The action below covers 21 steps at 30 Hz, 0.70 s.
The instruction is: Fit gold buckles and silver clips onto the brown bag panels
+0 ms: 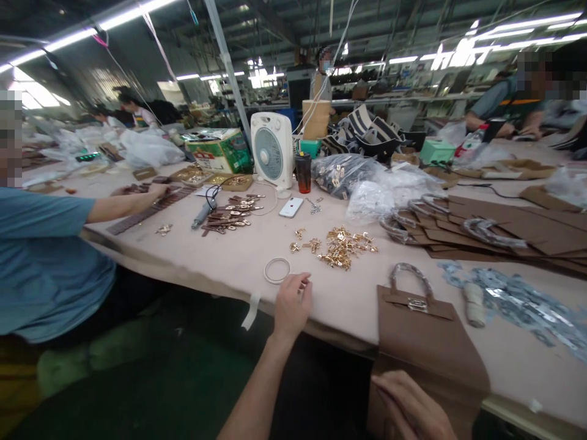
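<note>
My left hand (293, 307) rests at the table's front edge, its fingers loosely bent and apart, with nothing visible in them. Just beyond its fingertips lies a thin white ring (265, 271), like a nearly used-up tape roll. My right hand (413, 408) is low in front of a brown handbag (426, 324), thumb and fingers pressed together; whatever they may pinch is hidden. The bag lies over the table edge, with a wrapped handle (411, 267) and a metal clasp (417, 304). Farther in is a heap of gold-coloured metal fittings (342, 247).
A white strip (251, 311) hangs off the edge. Brown bag panels (504, 223), a pale roll (474, 304) and grey pieces (518, 299) lie right. Behind are a phone (291, 207), cup (303, 173) and fan (273, 150). A co-worker's arm (121, 205) handles brown strips at left.
</note>
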Tool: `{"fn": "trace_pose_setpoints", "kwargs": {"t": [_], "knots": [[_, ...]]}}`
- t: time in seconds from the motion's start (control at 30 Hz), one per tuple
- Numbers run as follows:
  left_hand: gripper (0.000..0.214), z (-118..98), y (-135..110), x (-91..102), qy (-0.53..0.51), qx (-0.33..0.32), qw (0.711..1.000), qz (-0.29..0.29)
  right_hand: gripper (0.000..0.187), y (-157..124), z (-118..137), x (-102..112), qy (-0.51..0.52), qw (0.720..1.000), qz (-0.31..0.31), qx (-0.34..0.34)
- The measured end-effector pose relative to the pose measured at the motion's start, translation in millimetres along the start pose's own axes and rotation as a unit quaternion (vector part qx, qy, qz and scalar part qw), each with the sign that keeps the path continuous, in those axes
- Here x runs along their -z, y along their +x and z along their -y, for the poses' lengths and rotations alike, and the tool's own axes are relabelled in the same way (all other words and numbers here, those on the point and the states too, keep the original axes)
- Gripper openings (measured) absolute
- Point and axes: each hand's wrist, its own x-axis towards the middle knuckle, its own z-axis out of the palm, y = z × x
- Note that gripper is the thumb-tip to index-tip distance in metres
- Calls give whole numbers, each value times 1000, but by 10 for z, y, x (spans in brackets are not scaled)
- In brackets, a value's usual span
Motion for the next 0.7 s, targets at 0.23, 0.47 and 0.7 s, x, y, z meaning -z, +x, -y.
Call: {"fn": "trace_pose_setpoints", "kwargs": {"t": [0.23,0.47,0.7], "knots": [[37,566,197,388,185,-10,980,67,33,1103,123,-359,96,988,71,-95],[33,559,109,299,110,-56,988,95,40,1991,-97,-930,110,981,71,-142],[30,570,103,300,76,-71,985,138,21,2196,-159,-1150,53,982,97,-152]]}}
